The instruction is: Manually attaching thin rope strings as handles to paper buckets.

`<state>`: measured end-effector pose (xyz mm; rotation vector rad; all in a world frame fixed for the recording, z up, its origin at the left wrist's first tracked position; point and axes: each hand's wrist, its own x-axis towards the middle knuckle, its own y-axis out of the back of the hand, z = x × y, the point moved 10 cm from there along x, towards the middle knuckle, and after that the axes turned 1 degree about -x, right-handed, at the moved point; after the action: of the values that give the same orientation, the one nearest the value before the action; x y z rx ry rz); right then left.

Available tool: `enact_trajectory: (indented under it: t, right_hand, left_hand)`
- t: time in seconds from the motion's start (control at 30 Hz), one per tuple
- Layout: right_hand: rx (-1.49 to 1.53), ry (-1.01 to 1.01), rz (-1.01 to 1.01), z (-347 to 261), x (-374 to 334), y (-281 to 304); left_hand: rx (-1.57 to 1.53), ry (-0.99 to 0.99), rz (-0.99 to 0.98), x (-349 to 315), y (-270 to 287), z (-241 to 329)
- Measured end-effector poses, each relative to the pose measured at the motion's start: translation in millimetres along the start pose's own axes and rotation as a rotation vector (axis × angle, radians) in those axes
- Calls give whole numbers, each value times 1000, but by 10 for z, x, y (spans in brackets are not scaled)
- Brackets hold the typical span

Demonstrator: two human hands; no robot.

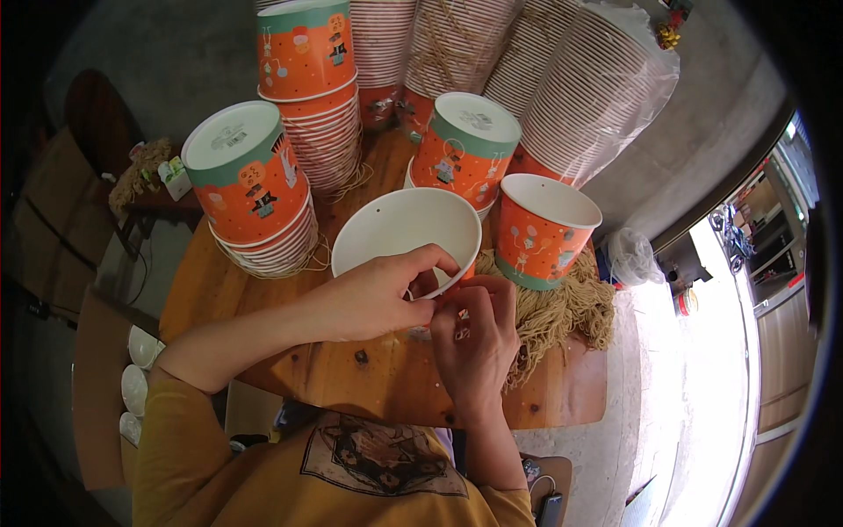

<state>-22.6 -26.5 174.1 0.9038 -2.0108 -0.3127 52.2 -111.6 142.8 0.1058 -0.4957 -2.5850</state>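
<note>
A white-lined orange paper bucket (404,224) is tipped with its open mouth up and toward me. My left hand (373,294) reaches across its front, gripping the near right rim, with fingers over the edge and inside. Just outside that same rim, my right hand (479,342) is closed with its fingertips pinched together; whatever they hold is hidden. To the right stands another orange bucket (546,230) with a green base, upright. It rests against a heap of tan cords (571,321). Behind the held bucket, an upside-down bucket (465,154) shows its white bottom.
Two stacks of upturned buckets, a short one (250,180) and a taller one (312,97), stand at the left of the wooden table (307,373). Plastic-wrapped bucket stacks (597,97) line the back. A cardboard box (101,386) with white rolled items sits at lower left.
</note>
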Motion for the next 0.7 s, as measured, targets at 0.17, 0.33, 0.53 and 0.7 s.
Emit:
enact_trajectory:
  t: [0.17,0.33,0.53,0.7]
  right_hand:
    - [17,-7,-3,24,2,8]
    - [95,-53,6,65,-22,49]
    - [278,-178,-93,293,-96,-65]
    - [459,-246,-141,349,-105,-113]
  left_hand:
    - [-41,-3,-19,5,-30,1]
    - [-5,-15,14,9,-8,4]
    - [236,-366,242,-68,96,358]
    - [350,-379,173,-63,-21,459]
